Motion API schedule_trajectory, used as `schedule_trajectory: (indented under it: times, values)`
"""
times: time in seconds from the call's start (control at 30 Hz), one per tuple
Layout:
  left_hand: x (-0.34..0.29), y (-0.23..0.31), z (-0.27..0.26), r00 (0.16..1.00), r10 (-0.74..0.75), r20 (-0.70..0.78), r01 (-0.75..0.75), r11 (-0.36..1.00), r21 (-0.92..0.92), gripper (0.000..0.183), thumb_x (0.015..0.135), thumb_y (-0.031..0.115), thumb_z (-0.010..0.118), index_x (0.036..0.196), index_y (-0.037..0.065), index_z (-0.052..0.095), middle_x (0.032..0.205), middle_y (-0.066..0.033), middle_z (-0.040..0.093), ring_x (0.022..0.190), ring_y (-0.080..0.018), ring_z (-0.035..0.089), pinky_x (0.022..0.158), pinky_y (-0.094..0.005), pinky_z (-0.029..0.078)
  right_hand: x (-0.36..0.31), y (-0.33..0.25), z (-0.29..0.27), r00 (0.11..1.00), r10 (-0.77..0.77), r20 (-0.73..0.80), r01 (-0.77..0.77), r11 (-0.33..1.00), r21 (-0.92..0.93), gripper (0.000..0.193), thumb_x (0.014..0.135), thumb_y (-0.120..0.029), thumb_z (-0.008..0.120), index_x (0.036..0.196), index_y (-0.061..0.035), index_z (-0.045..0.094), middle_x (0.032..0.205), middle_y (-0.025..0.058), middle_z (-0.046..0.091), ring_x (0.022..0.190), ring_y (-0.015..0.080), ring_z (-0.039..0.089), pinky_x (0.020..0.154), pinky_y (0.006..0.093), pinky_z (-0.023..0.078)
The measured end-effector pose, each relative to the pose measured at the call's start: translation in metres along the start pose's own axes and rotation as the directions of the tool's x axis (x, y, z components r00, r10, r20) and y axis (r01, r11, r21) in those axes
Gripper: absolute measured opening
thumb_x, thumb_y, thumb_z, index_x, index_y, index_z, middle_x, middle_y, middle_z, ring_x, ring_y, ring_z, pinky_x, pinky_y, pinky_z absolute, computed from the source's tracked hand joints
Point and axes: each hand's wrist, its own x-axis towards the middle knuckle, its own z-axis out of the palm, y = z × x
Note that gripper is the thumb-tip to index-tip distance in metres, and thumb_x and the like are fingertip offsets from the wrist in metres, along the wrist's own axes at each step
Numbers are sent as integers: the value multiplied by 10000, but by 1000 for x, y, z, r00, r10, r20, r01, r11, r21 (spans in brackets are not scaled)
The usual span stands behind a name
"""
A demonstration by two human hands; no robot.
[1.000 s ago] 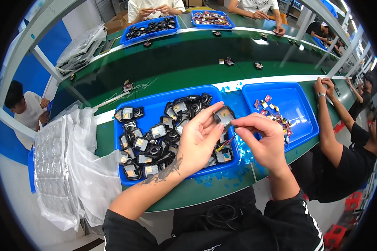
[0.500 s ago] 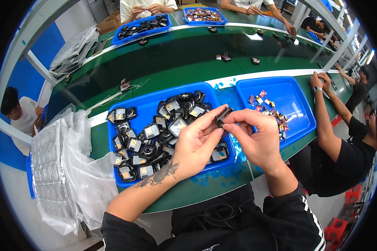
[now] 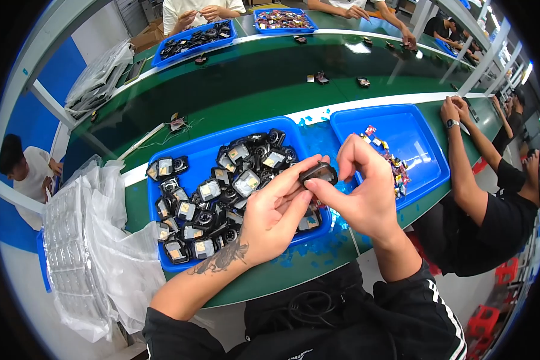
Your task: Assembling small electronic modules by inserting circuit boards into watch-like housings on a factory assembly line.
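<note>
Above the gap between two blue trays, my left hand [image 3: 271, 221] is closed round a small black camera housing [image 3: 319, 174], its dark, smooth face tilted up. My right hand [image 3: 369, 201] has its thumb on the housing's near edge, the index finger bent and lifted off it; its other fingertips are hidden. Under and left of my hands, the left blue tray [image 3: 199, 133] holds a heap of similar black housings [image 3: 209, 191], several with round lenses or pale pads. In the right blue tray [image 3: 425, 157] lie small red, yellow and silver parts [image 3: 397, 171].
A green conveyor belt [image 3: 240, 90] carries scattered small assemblies [image 3: 321, 77]. Clear plastic trays and sheeting [image 3: 84, 240] are stacked at left. Blue film scraps [image 3: 309, 255] litter the bench. Across the belt, people work by blue trays [image 3: 201, 37]; a co-worker's forearms [image 3: 468, 174] are at right.
The housing has turned from edge-on to show its broad dark face. My right index finger has lifted away from it, while my left hand keeps its hold. The view has shifted slightly.
</note>
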Motion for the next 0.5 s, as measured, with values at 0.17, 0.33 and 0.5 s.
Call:
schedule_trajectory:
  times: [0.17, 0.33, 0.5]
  values:
    - [6, 3, 3, 996, 53, -71, -61, 991, -117, 510, 946, -66, 456, 1438, -22, 326, 1325, -194, 521, 1224, -216, 525, 1034, -324, 411, -5, 11, 3, 979, 203, 35, -202, 920, 334, 265, 781, -54, 731, 933, -41, 515, 835, 5, 528, 796, 94, 541, 670, 233, 452]
    - [8, -5, -4, 974, 79, -214, -87, 996, -29, 310, 952, -42, 482, 1256, -27, 543, 1189, -124, 600, 1128, -158, 568, 984, -286, 434, -32, 10, 0, 933, 319, 166, -360, 820, 444, 258, 821, -3, 706, 1038, -11, 567, 960, 61, 634, 892, 120, 632, 757, 252, 540]
    - [5, -2, -8, 986, 67, -154, -50, 993, 107, 265, 951, -37, 483, 1171, -29, 631, 1098, -101, 598, 998, -122, 585, 875, -239, 455, -35, 10, 5, 928, 358, 104, -360, 788, 499, 183, 847, 23, 677, 1005, 23, 584, 965, 76, 637, 881, 115, 638, 742, 234, 560]
